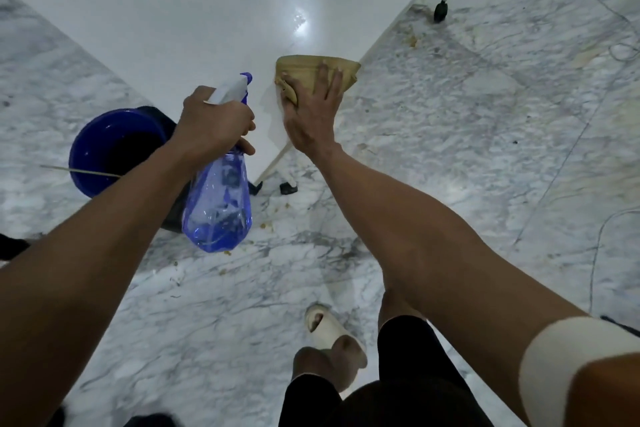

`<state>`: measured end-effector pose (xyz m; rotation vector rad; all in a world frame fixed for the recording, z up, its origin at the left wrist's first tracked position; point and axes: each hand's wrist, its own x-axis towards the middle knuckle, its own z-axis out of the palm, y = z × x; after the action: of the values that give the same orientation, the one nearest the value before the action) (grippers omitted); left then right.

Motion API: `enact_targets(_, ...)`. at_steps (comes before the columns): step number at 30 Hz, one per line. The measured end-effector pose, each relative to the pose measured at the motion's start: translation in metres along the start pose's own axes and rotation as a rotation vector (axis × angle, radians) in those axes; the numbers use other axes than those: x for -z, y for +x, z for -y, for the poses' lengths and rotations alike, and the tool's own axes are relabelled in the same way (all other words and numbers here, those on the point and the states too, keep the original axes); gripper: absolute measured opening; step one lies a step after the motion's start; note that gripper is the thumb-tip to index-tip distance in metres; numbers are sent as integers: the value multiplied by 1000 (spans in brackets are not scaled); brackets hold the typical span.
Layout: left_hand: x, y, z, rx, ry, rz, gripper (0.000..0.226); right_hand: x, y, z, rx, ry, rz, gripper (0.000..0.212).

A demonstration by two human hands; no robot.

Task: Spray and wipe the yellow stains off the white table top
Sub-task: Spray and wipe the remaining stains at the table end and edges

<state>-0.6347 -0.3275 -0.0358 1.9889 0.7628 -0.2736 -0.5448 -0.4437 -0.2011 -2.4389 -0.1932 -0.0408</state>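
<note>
1. A person leans over the near corner of a glossy white bench (194, 10), seen from a head-worn camera looking down.
2. The right hand (311, 111) presses flat on a folded tan cloth (311, 68) at the bench's right edge, fingers (323, 74) straight and spread, gripping nothing.
3. The left hand (214, 121) is wrapped round the neck of a blue spray bottle (218, 204), fingers curled under its white trigger head; the bottle hangs over the bench corner and the floor.
4. No yellow stain can be made out on the bench top; a bright reflection sits just beyond the cloth.
5. A blue bucket (110, 149) stands on the marble floor (485, 149) left of the bench, and yellowish crumbs dot the floor near the bench legs.
</note>
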Motion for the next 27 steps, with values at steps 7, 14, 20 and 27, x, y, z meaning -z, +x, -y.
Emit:
enact_targets(7, 35, -42, 36, 42, -45, -12, 28, -26, -95, 55, 33, 55, 16, 49)
enact_targets(14, 48, -74, 57, 49, -74, -70, 22, -39, -167, 86, 58, 128, 220, 42)
enact_targets(20, 62, -97, 51, 33, -77, -79, 24, -7, -160, 109, -177, 364, 481, 48)
enact_targets(27, 98, -125, 27, 28, -120, -139, 17, 78, -162, 152, -241, 775, 403, 46)
